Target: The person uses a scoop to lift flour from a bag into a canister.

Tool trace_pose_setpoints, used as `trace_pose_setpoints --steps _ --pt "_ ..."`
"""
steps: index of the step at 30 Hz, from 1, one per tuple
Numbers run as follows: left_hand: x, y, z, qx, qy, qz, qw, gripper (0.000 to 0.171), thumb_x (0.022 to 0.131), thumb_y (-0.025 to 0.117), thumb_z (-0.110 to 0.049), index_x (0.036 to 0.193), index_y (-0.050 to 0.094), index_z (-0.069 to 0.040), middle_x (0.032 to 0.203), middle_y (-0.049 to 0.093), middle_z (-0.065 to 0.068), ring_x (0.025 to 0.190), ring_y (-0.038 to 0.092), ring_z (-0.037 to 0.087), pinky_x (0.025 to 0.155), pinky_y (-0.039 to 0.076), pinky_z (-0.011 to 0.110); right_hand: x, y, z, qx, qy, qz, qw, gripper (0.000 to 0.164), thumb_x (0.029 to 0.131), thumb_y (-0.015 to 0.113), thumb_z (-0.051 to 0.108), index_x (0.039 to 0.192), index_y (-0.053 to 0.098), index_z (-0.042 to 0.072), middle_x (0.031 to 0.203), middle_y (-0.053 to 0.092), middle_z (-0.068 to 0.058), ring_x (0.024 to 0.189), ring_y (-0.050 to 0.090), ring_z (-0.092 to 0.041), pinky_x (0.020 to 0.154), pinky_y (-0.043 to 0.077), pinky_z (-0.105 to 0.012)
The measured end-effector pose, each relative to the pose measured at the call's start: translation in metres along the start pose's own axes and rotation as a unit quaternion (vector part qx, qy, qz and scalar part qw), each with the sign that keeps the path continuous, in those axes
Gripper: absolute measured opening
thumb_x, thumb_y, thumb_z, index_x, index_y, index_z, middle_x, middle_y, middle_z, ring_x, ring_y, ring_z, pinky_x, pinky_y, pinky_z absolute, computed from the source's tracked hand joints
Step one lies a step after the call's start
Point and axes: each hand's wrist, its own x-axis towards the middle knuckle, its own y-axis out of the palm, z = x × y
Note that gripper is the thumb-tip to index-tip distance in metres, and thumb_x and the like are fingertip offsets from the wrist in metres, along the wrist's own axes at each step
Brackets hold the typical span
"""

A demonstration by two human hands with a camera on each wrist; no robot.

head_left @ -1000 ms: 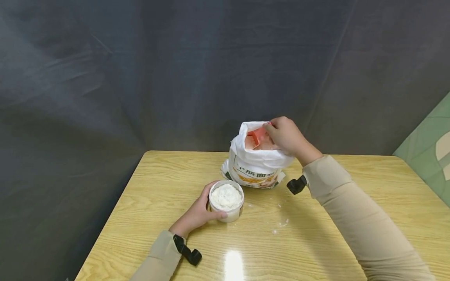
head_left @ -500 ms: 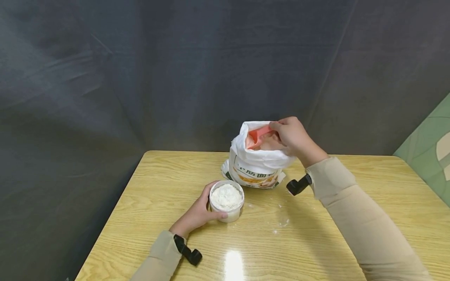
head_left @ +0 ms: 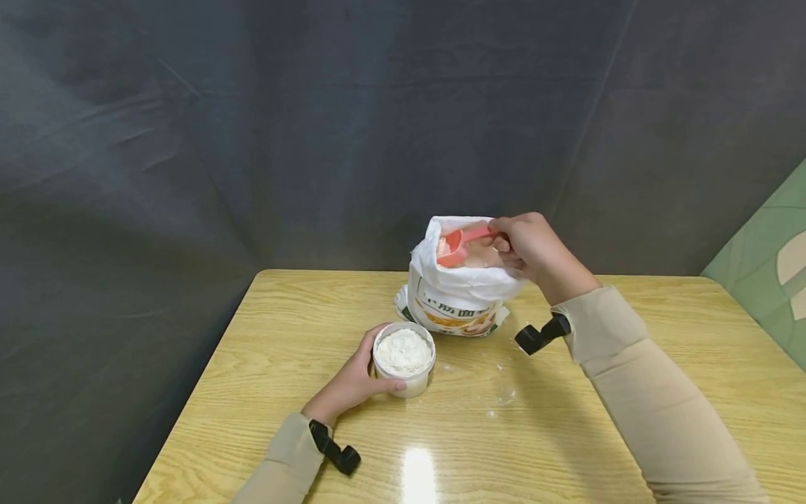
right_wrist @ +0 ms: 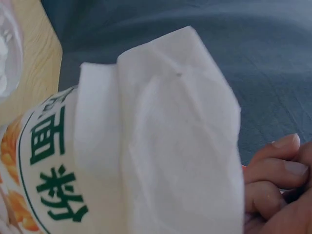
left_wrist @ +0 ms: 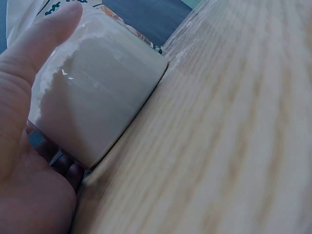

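My left hand point(head_left: 352, 381) wraps round a clear round tub point(head_left: 413, 387) on the table, thumb at the near side and fingers behind. White flour point(head_left: 405, 351) fills it almost to the rim, heaped in the middle. Behind it stands a white flour bag point(head_left: 466, 287) with its mouth rolled back and green lettering on the front. Over the bag's mouth, my right hand point(head_left: 535, 245) pinches the handle of a red scoop point(head_left: 455, 250), with pale powder showing in its bowl. In the right wrist view, the folded bag rim point(right_wrist: 180, 122) hides the scoop almost wholly; curled fingers point(right_wrist: 278, 170) show beyond it.
The wooden table point(head_left: 302, 308) carries small spills of flour point(head_left: 506, 396) right of the tub. A dark curtain point(head_left: 378, 126) hangs right behind the table's back edge. A green patterned panel point(head_left: 771, 259) stands at the far right.
The right hand has shifted a little to the right, and the red scoop has come up from deeper in the bag, showing more of its bowl and handle. The left hand and tub hold still.
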Motion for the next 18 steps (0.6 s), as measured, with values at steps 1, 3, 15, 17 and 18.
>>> trace_pose_setpoints --steps 1,3,15,17,18 --pt "0.000 0.000 0.000 -0.001 0.001 0.000 1.0000 0.102 0.076 0.091 -0.019 0.157 0.029 -0.022 0.158 0.037 0.006 0.148 0.028 0.027 0.121 0.012 0.056 -0.001 0.000 0.001 0.009 0.001 0.004 1.000 0.043 0.106 0.043 0.013 0.071 0.067 0.004 0.053 0.044 0.005 0.040 0.028 -0.006 0.039 0.024 -0.022" --pt "0.001 -0.001 0.001 -0.003 0.002 0.002 1.0000 0.101 0.076 0.090 -0.020 0.157 0.029 -0.022 0.158 0.037 0.006 0.148 0.028 0.027 0.121 0.013 0.057 -0.002 -0.001 0.001 0.029 0.004 0.013 0.999 0.043 0.106 0.043 0.013 0.070 0.066 0.005 0.053 0.043 0.005 0.040 0.028 -0.006 0.041 0.023 -0.022" --pt "-0.001 -0.001 0.001 0.001 -0.002 -0.002 1.0000 0.102 0.076 0.090 -0.020 0.157 0.029 -0.023 0.158 0.036 0.005 0.149 0.026 0.025 0.122 0.012 0.055 -0.008 -0.007 -0.002 0.092 0.021 0.027 0.995 0.044 0.105 0.038 0.014 0.073 0.065 0.005 0.050 0.035 0.007 0.040 0.030 -0.004 0.042 0.023 -0.020" --pt "-0.001 -0.001 0.001 0.001 -0.004 -0.002 1.0000 0.102 0.076 0.090 -0.019 0.157 0.029 -0.022 0.158 0.035 0.005 0.149 0.026 0.025 0.122 0.012 0.055 -0.010 -0.008 -0.002 0.092 0.018 0.027 0.995 0.044 0.106 0.038 0.014 0.074 0.066 0.004 0.050 0.035 0.007 0.040 0.030 -0.004 0.042 0.023 -0.020" --pt "-0.001 -0.001 0.002 0.001 -0.005 -0.001 1.0000 0.101 0.076 0.090 -0.019 0.157 0.029 -0.022 0.158 0.035 0.005 0.149 0.026 0.026 0.122 0.012 0.055 -0.011 -0.008 -0.002 0.091 0.015 0.027 0.995 0.044 0.106 0.037 0.014 0.074 0.066 0.004 0.050 0.035 0.007 0.040 0.030 -0.004 0.042 0.023 -0.020"
